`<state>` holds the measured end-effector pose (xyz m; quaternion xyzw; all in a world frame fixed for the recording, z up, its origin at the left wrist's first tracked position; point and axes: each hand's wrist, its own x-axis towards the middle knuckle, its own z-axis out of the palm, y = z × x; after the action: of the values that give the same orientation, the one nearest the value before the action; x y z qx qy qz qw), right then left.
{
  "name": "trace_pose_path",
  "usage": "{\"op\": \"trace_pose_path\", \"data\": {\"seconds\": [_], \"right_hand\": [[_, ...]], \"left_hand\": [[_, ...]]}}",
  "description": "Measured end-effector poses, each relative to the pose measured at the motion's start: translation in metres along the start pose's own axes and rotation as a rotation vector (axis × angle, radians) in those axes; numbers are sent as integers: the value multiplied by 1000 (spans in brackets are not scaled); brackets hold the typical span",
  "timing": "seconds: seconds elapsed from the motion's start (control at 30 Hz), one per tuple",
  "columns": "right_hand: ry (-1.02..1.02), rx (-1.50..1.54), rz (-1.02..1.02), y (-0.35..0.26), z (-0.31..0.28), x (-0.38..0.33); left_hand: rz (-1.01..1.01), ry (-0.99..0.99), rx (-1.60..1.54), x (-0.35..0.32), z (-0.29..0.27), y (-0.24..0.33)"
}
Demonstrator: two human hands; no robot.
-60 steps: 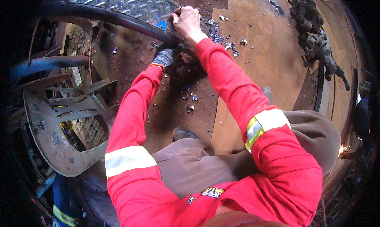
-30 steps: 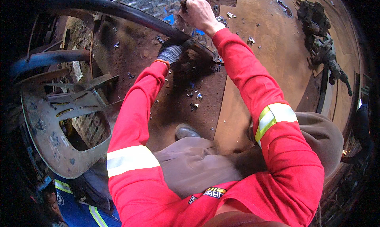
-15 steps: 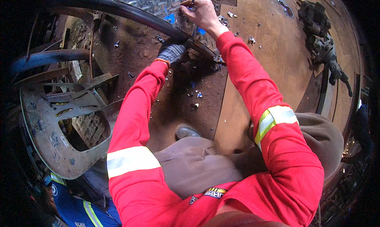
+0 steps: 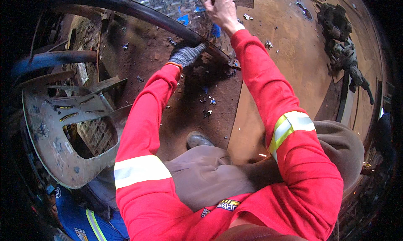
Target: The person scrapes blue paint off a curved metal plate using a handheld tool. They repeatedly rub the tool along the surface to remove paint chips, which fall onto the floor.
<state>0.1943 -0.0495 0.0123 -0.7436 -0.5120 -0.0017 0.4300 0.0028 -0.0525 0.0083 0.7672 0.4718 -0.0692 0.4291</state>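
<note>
A diamond-pattern metal plate [image 4: 161,3], edged by a curved black tube [image 4: 140,12], lies at the upper middle. My left hand [image 4: 187,55], in a grey knitted glove, is closed around the tube near its right end. Bare, my right hand [image 4: 222,13] is at the plate's far right edge with its fingers curled in. Whatever its fingers may pinch is hidden. Blue scraps of film [image 4: 183,20] cling to the plate between the hands.
A cut metal panel with a large opening [image 4: 71,173] stands at left, beside a blue tube [image 4: 58,61]. Dark machinery [image 4: 346,52] lies at right on flat brown sheets [image 4: 289,64]. Someone in blue workwear [image 4: 90,218] is at lower left. Sparks [image 4: 262,155] fly near my right elbow.
My right hand has shifted slightly right and its fingers have curled in more. My left hand stays on the tube. A bright spark now shows beside my right elbow.
</note>
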Motion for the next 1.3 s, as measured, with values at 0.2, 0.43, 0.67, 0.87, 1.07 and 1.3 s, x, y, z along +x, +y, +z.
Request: {"op": "trace_pose_path", "data": {"seconds": [0.2,0.43,0.67,0.87,1.07,1.3], "right_hand": [[-104,47,93,-3,-4,-7],[-80,381,-36,-28,-9,-33],[-108,503,58,-67,-15,-52],[-180,402,224,-66,-25,-60],[-158,215,198,-87,-25,-58],[-98,-46,11,-95,-21,-53]], "left_hand": [[-26,4,-111,5,3,-9],[203,102,74,20,11,-26],[276,100,-175,49,24,-59],[139,-90,-429,55,32,-53],[172,-50,-381,62,28,-68],[213,20,-153,42,20,-54]]}}
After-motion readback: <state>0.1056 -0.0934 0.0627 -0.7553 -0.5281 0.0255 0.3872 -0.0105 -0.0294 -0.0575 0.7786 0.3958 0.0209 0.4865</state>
